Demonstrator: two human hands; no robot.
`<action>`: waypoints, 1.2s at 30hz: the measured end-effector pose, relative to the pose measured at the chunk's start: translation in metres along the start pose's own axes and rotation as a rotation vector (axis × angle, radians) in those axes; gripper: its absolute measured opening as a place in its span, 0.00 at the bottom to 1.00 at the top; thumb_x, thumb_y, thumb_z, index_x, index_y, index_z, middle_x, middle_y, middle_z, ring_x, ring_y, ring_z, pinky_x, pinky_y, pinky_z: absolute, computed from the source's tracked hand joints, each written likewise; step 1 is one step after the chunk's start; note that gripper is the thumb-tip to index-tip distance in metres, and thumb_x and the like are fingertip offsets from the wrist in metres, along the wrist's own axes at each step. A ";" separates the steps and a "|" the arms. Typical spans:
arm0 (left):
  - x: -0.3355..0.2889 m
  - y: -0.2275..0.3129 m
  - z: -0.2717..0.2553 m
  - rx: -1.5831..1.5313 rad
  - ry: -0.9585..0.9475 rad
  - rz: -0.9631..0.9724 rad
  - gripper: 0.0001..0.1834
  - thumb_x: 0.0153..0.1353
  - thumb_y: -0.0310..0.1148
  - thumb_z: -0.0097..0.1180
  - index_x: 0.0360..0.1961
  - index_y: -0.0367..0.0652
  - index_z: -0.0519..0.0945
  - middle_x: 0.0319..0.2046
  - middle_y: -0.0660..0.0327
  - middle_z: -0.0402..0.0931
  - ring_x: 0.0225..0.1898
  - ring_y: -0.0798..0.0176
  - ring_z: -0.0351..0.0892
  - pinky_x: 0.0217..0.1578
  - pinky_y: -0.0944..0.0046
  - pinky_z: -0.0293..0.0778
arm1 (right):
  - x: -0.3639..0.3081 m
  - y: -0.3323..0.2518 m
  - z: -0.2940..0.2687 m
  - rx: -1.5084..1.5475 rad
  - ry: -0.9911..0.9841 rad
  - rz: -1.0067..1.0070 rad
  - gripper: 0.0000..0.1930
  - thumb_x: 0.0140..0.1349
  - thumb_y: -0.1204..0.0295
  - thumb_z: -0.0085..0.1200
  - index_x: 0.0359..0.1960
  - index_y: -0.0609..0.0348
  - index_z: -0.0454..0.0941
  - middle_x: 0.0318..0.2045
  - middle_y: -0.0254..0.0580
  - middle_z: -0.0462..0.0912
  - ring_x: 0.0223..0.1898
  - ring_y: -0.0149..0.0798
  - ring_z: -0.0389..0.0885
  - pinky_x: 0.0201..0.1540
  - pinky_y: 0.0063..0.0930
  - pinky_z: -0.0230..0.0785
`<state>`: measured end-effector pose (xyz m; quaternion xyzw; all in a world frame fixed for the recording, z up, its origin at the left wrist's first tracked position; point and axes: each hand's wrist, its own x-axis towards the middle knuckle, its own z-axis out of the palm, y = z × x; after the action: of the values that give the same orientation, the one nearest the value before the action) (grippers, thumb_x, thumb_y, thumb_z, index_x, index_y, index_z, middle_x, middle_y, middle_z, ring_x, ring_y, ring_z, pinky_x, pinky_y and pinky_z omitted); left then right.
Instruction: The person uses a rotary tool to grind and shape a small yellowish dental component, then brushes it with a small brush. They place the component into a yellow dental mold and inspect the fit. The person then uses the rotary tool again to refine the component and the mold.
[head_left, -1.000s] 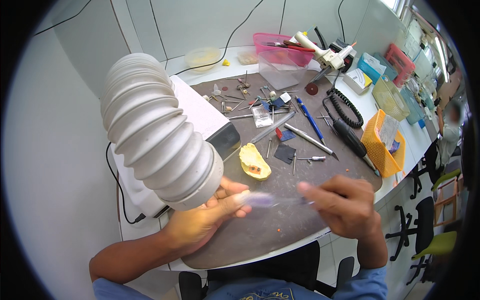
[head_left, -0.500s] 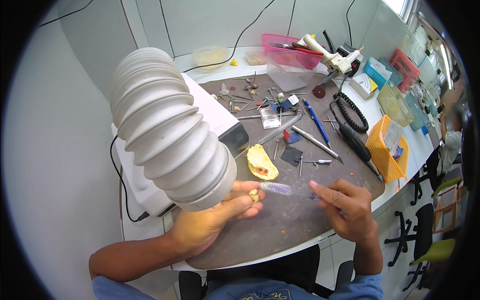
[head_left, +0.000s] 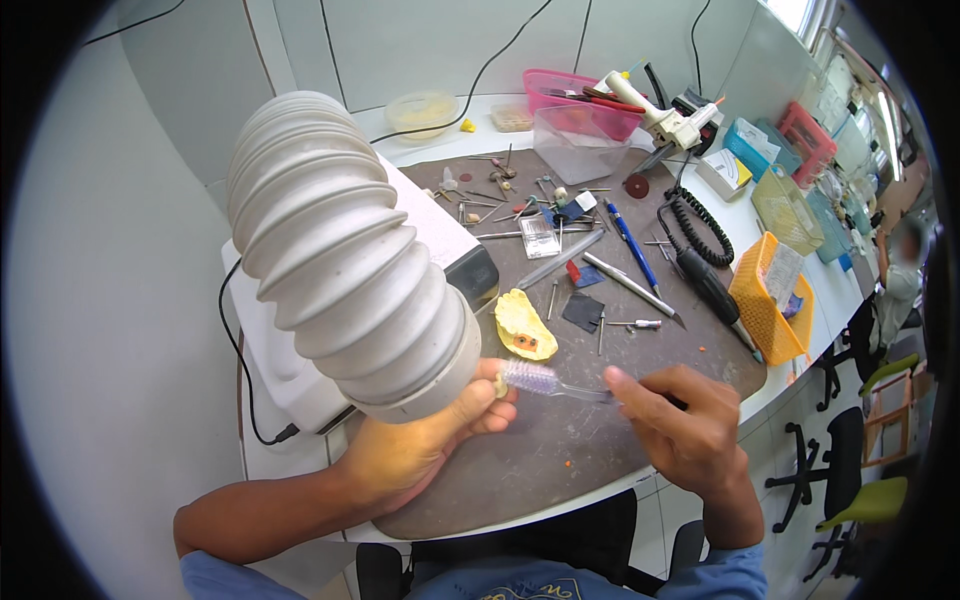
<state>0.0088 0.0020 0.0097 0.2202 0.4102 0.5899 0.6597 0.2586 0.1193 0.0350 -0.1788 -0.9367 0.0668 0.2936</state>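
My left hand (head_left: 425,440) is closed in a pinch on a small pale-yellow plaster piece (head_left: 500,387), just below the mouth of a ribbed hose. From the right, my right hand (head_left: 690,412) grips a toothbrush (head_left: 532,378) by its clear handle. Its whitish-purple bristles lie against the small piece or right beside it; the exact contact is too small to tell. Beyond the brush, a yellow plaster dental model (head_left: 520,320) with an orange-brown patch rests on the brown mat (head_left: 600,445).
The large white ribbed hose (head_left: 345,240) arches over a white box-shaped unit at left. A craft knife (head_left: 636,285), a blue pen (head_left: 633,243), small rotary bits and a black handpiece (head_left: 712,290) lie across the mat. An orange basket (head_left: 765,315) stands at the right edge.
The toothbrush has moved left, its bristles now at the small plaster piece. My right hand has shifted slightly left with it. My left hand keeps its hold, the piece slightly turned.
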 end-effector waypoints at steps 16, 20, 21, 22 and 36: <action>0.001 -0.003 -0.008 -0.013 -0.024 -0.014 0.14 0.75 0.32 0.53 0.53 0.33 0.76 0.46 0.57 0.80 0.43 0.71 0.79 0.48 0.72 0.77 | 0.002 -0.005 -0.001 -0.034 0.048 -0.036 0.28 0.49 0.82 0.66 0.55 0.55 0.85 0.25 0.38 0.81 0.21 0.35 0.78 0.22 0.26 0.71; 0.001 0.002 -0.004 -0.016 -0.052 -0.028 0.15 0.75 0.32 0.53 0.55 0.32 0.76 0.47 0.56 0.79 0.43 0.71 0.79 0.49 0.71 0.77 | -0.002 -0.007 -0.005 0.085 0.216 -0.029 0.28 0.49 0.83 0.65 0.56 0.56 0.84 0.26 0.39 0.81 0.21 0.35 0.79 0.22 0.26 0.71; 0.002 0.002 -0.003 -0.010 -0.042 -0.027 0.15 0.75 0.32 0.53 0.55 0.32 0.76 0.47 0.56 0.79 0.43 0.71 0.79 0.49 0.70 0.77 | -0.003 -0.009 -0.008 0.132 0.232 -0.020 0.28 0.49 0.83 0.65 0.56 0.56 0.84 0.26 0.39 0.81 0.21 0.35 0.78 0.22 0.26 0.71; 0.002 0.002 -0.001 -0.003 -0.032 -0.026 0.15 0.75 0.32 0.53 0.55 0.32 0.77 0.47 0.56 0.79 0.43 0.71 0.79 0.50 0.70 0.77 | -0.002 -0.008 -0.006 0.076 0.154 -0.017 0.28 0.49 0.83 0.65 0.56 0.55 0.85 0.26 0.39 0.81 0.21 0.35 0.79 0.22 0.27 0.71; -0.005 0.005 0.002 0.678 -0.064 0.325 0.10 0.72 0.27 0.55 0.49 0.35 0.82 0.43 0.58 0.80 0.44 0.67 0.80 0.45 0.67 0.80 | -0.006 -0.003 -0.001 0.057 0.261 0.058 0.27 0.47 0.84 0.67 0.54 0.54 0.86 0.25 0.39 0.82 0.19 0.33 0.77 0.20 0.26 0.68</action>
<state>0.0074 -0.0013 0.0156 0.5068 0.5211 0.5104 0.4596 0.2634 0.1138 0.0337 -0.2048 -0.8827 0.0779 0.4157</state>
